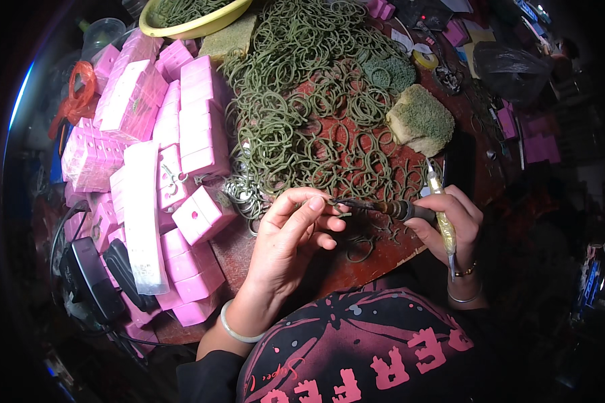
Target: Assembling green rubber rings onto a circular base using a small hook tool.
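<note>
My left hand (292, 228) is closed in a pinch on a small green ring (345, 215), partly hidden by the fingers. My right hand (454, 225) grips a soldering-iron-like hot pen (400, 209) with a dark handle; its thin tip meets the ring at my left fingertips. A slim carving tool (445, 228) with a yellowish wrapped handle and pointed metal ends is also tucked between my right fingers. Beyond both hands spreads a big heap of thin green rings (296, 127), with looser ones nearer me on the red tabletop (390, 252).
Pink blocks (198, 215), some with holes, are stacked at the left beneath a translucent strip (141, 221). A yellow basin (195, 27) of green pieces stands at the back. A crumb-covered sponge (421, 122) sits right of the heap. At far right lies a dark plastic bag (511, 70).
</note>
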Motion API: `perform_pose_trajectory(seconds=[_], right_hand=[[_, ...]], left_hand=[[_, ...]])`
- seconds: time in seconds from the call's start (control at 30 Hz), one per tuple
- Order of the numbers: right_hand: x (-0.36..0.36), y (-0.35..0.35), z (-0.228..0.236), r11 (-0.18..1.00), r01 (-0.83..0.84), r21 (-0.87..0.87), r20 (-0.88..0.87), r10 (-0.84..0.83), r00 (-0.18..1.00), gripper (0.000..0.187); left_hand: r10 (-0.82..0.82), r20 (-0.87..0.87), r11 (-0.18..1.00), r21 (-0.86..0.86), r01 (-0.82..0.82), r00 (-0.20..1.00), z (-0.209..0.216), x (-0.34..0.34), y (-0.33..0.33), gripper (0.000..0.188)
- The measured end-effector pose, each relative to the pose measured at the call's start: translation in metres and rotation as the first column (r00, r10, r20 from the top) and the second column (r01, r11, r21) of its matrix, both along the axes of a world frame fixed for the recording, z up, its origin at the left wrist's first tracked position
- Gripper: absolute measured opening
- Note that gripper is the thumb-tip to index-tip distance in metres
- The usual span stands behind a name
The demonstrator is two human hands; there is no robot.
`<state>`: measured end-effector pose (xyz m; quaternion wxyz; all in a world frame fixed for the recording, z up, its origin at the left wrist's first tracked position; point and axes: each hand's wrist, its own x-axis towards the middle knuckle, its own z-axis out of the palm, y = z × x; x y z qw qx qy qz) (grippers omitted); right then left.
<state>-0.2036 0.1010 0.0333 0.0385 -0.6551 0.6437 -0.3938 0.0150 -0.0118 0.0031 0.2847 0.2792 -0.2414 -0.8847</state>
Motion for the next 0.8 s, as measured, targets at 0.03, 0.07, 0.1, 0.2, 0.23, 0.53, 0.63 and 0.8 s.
perform_pose_trajectory(seconds=[0.03, 0.07, 0.1, 0.2, 0.23, 0.53, 0.63, 0.8], right_hand=[[-0.0001, 0.0002, -0.0003, 1.0, -0.001, 0.0, 0.0, 0.001, 1.0, 0.03], [-0.0005, 0.0008, -0.0008, 1.0, 0.001, -0.001, -0.003, -0.001, 1.0, 0.03], [-0.0006, 0.001, -0.0011, 1.0, 0.003, -0.002, -0.007, -0.003, 1.0, 0.03], [-0.0008, 0.0011, 0.0004, 1.0, 0.006, -0.012, -0.008, -0.006, 1.0, 0.031], [-0.0009, 0.0015, -0.0001, 1.0, 0.006, -0.012, -0.008, -0.006, 1.0, 0.031], [-0.0012, 0.0025, -0.003, 1.0, 0.012, -0.01, 0.003, -0.012, 1.0, 0.03], [-0.0007, 0.0019, -0.0028, 1.0, 0.008, -0.011, 0.002, -0.008, 1.0, 0.029], [-0.0003, 0.0015, -0.0028, 1.0, 0.005, 0.002, 0.003, -0.005, 1.0, 0.028]], left_hand=[[0.0, 0.001, 1.0, 0.003, 0.0, 1.0, 0.0003, 0.0002, 0.0, 0.014], [-0.001, 0.001, 1.0, 0.006, 0.001, 1.0, 0.0004, 0.0005, 0.0, 0.014], [0.0, 0.001, 1.0, 0.006, 0.0, 1.0, 0.0002, 0.0006, 0.0, 0.014], [0.001, -0.002, 1.0, 0.003, -0.001, 1.0, 0.0001, 0.0003, -0.0002, 0.013], [0.001, -0.003, 1.0, 0.005, -0.001, 1.0, 0.0006, 0.0, -0.0003, 0.013], [0.008, -0.015, 1.0, 0.007, -0.008, 1.0, -0.0006, -0.0002, 0.0001, 0.013], [0.01, -0.022, 1.0, 0.012, -0.01, 1.0, -0.0007, 0.0001, 0.0002, 0.013], [0.011, -0.033, 1.0, 0.015, -0.011, 0.999, -0.0019, 0.0004, 0.0, 0.012]])
